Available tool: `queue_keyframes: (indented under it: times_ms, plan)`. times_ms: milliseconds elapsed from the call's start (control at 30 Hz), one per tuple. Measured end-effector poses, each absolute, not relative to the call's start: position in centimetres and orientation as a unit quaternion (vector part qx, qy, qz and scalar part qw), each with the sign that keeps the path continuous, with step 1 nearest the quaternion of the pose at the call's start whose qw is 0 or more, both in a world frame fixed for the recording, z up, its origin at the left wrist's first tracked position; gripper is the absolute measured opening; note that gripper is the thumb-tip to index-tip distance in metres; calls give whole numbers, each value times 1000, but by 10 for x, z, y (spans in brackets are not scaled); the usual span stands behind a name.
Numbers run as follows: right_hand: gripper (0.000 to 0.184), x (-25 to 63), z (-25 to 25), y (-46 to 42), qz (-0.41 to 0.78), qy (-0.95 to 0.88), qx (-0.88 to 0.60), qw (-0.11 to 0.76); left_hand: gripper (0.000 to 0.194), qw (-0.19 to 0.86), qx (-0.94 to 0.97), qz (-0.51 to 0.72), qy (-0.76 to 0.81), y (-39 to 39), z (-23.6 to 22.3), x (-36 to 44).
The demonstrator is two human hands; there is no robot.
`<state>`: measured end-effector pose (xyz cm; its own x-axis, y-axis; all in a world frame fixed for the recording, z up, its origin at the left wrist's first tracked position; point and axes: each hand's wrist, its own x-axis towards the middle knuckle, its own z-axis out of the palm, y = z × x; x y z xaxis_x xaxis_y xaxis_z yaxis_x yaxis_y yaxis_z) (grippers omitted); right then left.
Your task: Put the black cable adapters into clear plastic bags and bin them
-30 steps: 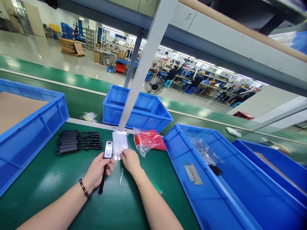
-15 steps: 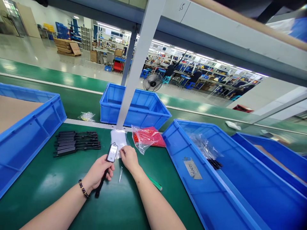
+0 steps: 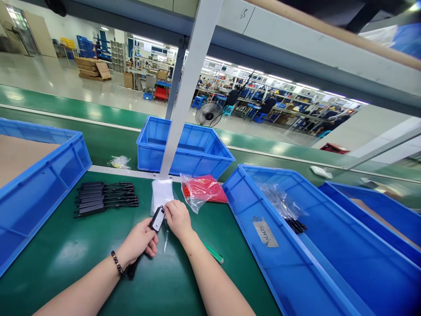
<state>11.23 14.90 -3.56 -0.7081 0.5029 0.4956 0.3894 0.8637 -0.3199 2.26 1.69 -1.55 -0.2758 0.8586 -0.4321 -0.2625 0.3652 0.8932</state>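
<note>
My left hand (image 3: 138, 245) is closed round a black handheld device (image 3: 157, 218) with a white label on its head; its black stem runs down under my palm. My right hand (image 3: 177, 217) pinches at the edge of a stack of clear plastic bags (image 3: 162, 192) lying on the green table, right beside the device's head. A single clear bag strip (image 3: 166, 240) lies between my hands. A row of several more black devices (image 3: 105, 199) lies to the left.
A clear bag of red parts (image 3: 204, 189) lies right of the stack. Blue crates stand at left (image 3: 39, 184), behind (image 3: 184, 151) and at right (image 3: 296, 245). A grey post (image 3: 184, 96) rises at the table's back edge. A green pen-like tool (image 3: 213, 253) lies beside my right forearm.
My left hand has tilted the device's head to the right and drawn it down toward my right hand. My right hand stays at the bag stack.
</note>
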Motion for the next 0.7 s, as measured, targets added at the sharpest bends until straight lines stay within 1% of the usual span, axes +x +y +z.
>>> queue_keyframes:
  times_ms: [67,167,233,300,367,433,467,533,567,600,667,700]
  plan:
    - [21,113,-33,147,78,-930,-216,288,46,545,224,525,614,18,-13,23]
    - [18,114,-29,142,63,-942,-173,280,63,529,186,560,611,19,-9,24]
    - [18,115,-26,136,62,-949,-144,273,69,521,170,580,603,19,-8,23]
    - [18,118,-22,130,76,-954,-111,268,67,521,163,596,589,20,-8,22]
    - [17,122,-19,125,116,-952,-83,270,54,528,165,608,570,20,-7,20]
    - [10,124,-17,124,188,-929,-105,301,34,532,168,620,551,20,-7,18]
    - [9,125,-17,126,236,-904,-150,325,25,534,170,626,542,20,-7,17]
    - [21,124,-20,131,362,-821,-273,348,17,539,171,634,527,19,-6,16]
    - [28,123,-21,133,439,-768,-327,332,17,545,172,635,521,18,-7,16]
    - [34,121,-24,135,519,-716,-361,295,17,552,173,633,515,18,-7,15]
    - [41,116,-28,138,658,-631,-360,198,17,564,176,627,508,17,-9,15]
    - [42,115,-29,138,704,-603,-339,162,18,567,178,623,508,17,-10,15]
